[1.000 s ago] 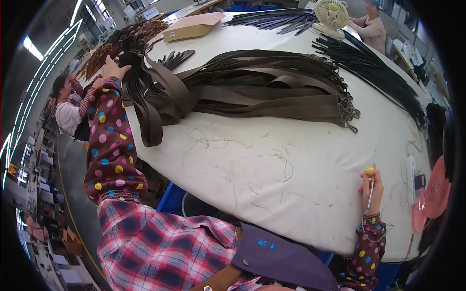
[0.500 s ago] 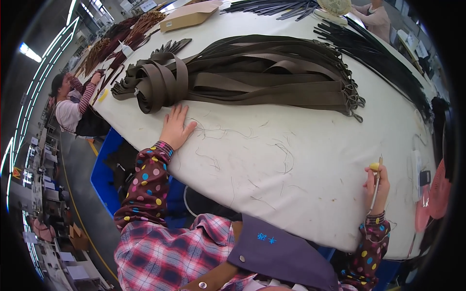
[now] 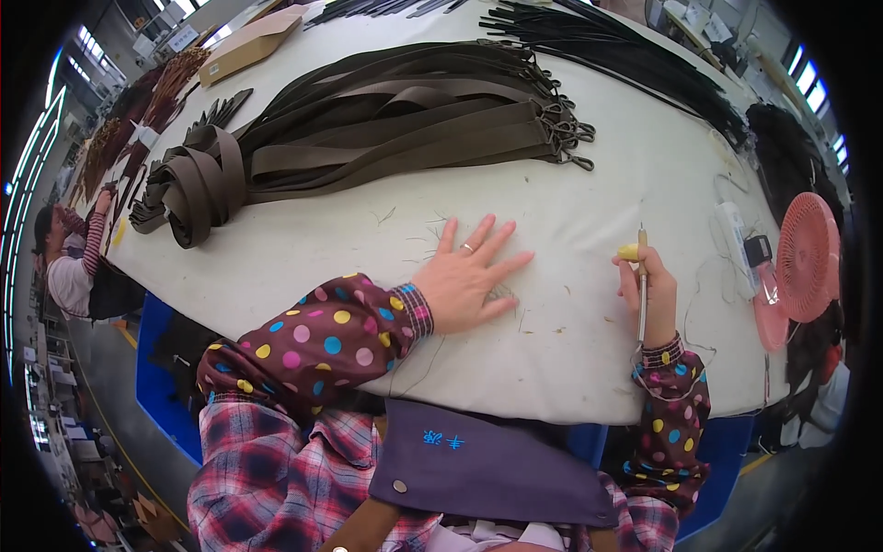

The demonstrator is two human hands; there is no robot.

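My left hand (image 3: 471, 274) lies flat on the white-covered table (image 3: 405, 359), fingers spread, with a ring on one finger. Loose dark thread ends show around it and partly beneath it. My right hand (image 3: 655, 299) is closed round a slim pen-like tool (image 3: 642, 276), thin tip pointing away from me. A thin cord runs from its lower end past my wrist. One fingertip of that hand wears a yellow cover (image 3: 628, 251). Beyond my left hand lies a bundle of dark brown webbing straps (image 3: 395, 120), knotted at the left, with metal snap hooks (image 3: 570, 133) at the right.
Black strips (image 3: 607, 51) lie at the far right. A pink fan (image 3: 809, 258) and a white power strip (image 3: 733, 235) are at the right edge. An open cardboard box (image 3: 253, 46) sits far left. Blue bins (image 3: 166, 405) stand below the table edge. Another person (image 3: 78, 267) works at the left.
My left hand has moved right and nearer me, from beside the strap knot to the thread-strewn area. The view has shifted rightward; my right hand still holds the tool.
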